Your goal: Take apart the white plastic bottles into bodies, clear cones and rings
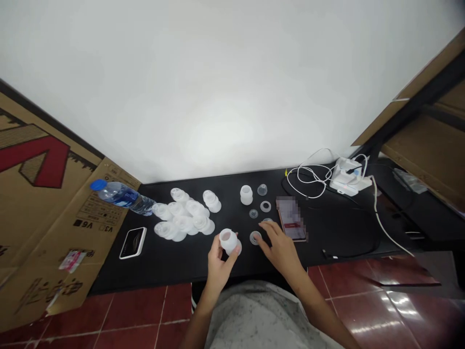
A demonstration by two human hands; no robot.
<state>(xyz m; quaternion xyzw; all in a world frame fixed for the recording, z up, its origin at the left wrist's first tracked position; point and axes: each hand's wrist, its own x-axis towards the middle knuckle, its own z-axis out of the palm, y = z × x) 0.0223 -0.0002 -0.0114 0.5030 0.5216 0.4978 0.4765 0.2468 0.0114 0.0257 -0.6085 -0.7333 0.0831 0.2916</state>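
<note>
My left hand [220, 260] is closed around a small white plastic bottle [228, 239], its open mouth tilted up. A flat translucent piece shows at the bottle's base. My right hand [281, 245] is spread over the table, its thumb at a clear round ring [255, 238]; the fingers are apart. Part of another clear piece [268, 220] shows beyond the right fingertips. Farther back lie a small disc [253, 213], a wider ring [265, 206] and a clear cap [262, 189]. Another white bottle [246, 195] stands beside them.
Several white capped bottles [183, 218] cluster on the black table [174, 271], left of my hands. A water bottle [123, 196] leans by a cardboard box [47, 213]. A white device [133, 243] lies near it. To the right are a phone [291, 220], cables [308, 179] and a power strip [347, 177].
</note>
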